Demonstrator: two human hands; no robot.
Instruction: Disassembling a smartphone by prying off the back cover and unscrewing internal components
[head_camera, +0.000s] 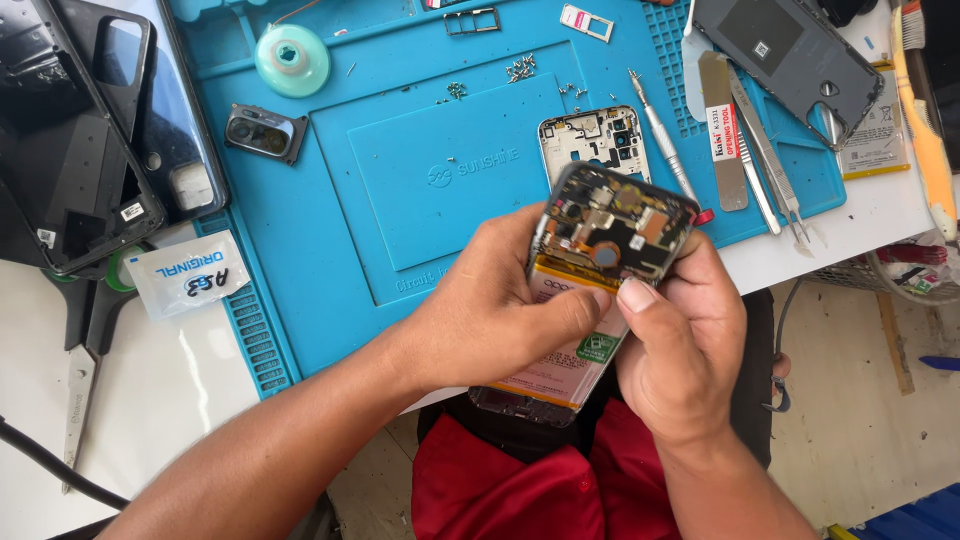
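Both hands grip the opened black smartphone with exposed battery (590, 290), long axis running near-to-far, left hand (490, 315) clamping its left edge, right hand (680, 340) its right.

- one view only, from a camera worn on the person's head, looking steeply down.
- it sits close above the blue work mat (400, 180) and white table (180, 380).
- the table's near edge and floor (850, 420) fill the lower right.
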